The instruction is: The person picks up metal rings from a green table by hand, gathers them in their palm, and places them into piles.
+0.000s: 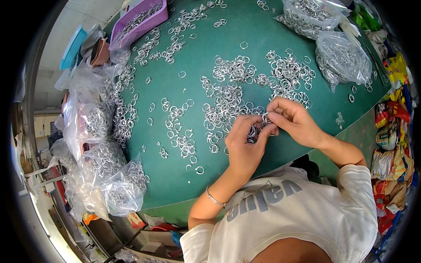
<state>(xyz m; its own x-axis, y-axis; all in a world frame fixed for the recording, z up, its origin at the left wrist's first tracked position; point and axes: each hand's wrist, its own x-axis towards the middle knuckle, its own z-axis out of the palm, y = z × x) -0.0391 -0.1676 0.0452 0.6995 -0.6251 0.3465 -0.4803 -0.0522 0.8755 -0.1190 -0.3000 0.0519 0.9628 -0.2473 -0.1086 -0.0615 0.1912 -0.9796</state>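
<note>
My left hand is closed, with several silver metal rings in the curl of its fingers. Its thumb and fingertips meet my right hand, which pinches a silver metal ring between thumb and fingers. That ring is partly covered by fingertips, so its details are hard to make out. Just beyond both hands lies a loose pile of rings on the green table. A second heap of rings sits farther off, beyond my right hand.
Clear plastic bags of rings line the table's left side. More filled bags stand at the far right. A purple basket of rings is at the far left. Small clusters of rings lie left of my hands. Colourful packages are piled beyond the right edge.
</note>
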